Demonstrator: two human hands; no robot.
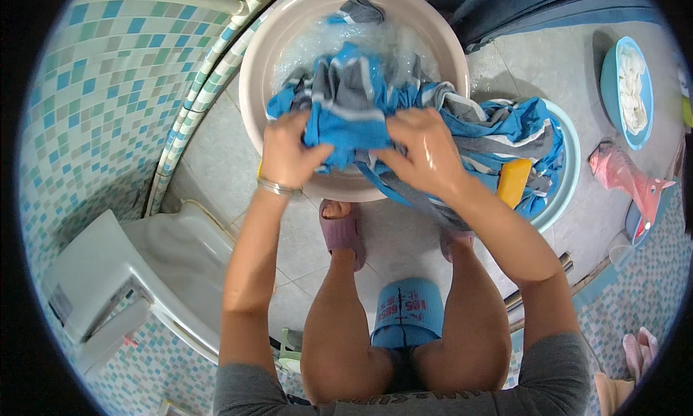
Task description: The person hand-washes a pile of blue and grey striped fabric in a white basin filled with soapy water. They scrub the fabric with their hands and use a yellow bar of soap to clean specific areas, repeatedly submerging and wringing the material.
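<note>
Over the near rim of a large pale washtub [254, 91], both hands grip a wet blue, grey and white striped cloth [350, 98]. My left hand [292, 152], with a bracelet at the wrist, is closed on its left side. My right hand [426, 149], wet and slightly blurred, holds the right side. The stretch between them is bunched, with its far part in the sudsy water. To the right, striped fabric heaps over a light blue basin [570, 174], and a yellow bar [514, 183], soap by its look, lies on that heap beside my right forearm.
A blue tub [613, 98] holding white cloth stands at the far right, near a pink plastic bag [626, 174]. A white squat toilet-like fixture [180, 246] is at left, by the tiled wall [108, 91]. A blue bucket-like object [408, 311] sits between my legs. Dark blue cloth [520, 15] hangs behind.
</note>
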